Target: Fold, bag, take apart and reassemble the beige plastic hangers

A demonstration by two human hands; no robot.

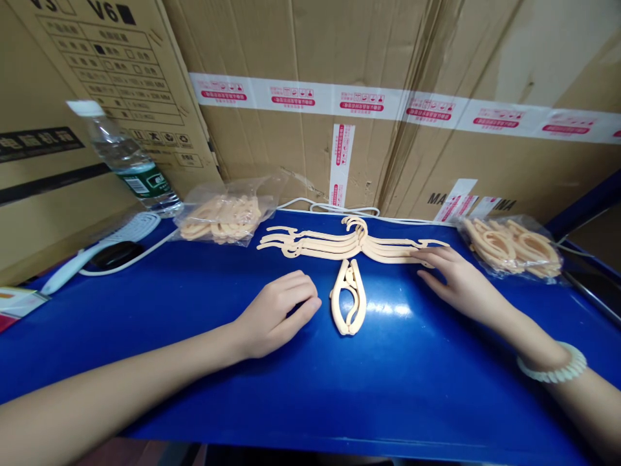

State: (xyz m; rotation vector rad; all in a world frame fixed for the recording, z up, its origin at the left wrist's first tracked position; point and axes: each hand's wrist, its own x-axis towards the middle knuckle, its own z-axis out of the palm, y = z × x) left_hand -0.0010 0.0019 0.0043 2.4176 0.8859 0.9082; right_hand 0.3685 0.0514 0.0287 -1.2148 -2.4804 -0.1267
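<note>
A stack of cream plastic hangers (339, 244) lies unfolded across the back of the blue table (194, 310). One folded cream hanger (348, 296) lies in front of it, between my hands. My left hand (277, 312) rests on the table just left of the folded hanger, its fingers curled loosely with nothing visible in them. My right hand (453, 277) lies flat with fingers stretched out, the fingertips touching the right end of the hanger stack. A pale bead bracelet (553, 367) sits on my right wrist.
A clear bag of folded hangers (226, 213) lies at the back left, another bag (512, 246) at the back right. A water bottle (127, 158), a white handled device (104, 249) with a cord and cardboard boxes (388, 97) stand behind the table.
</note>
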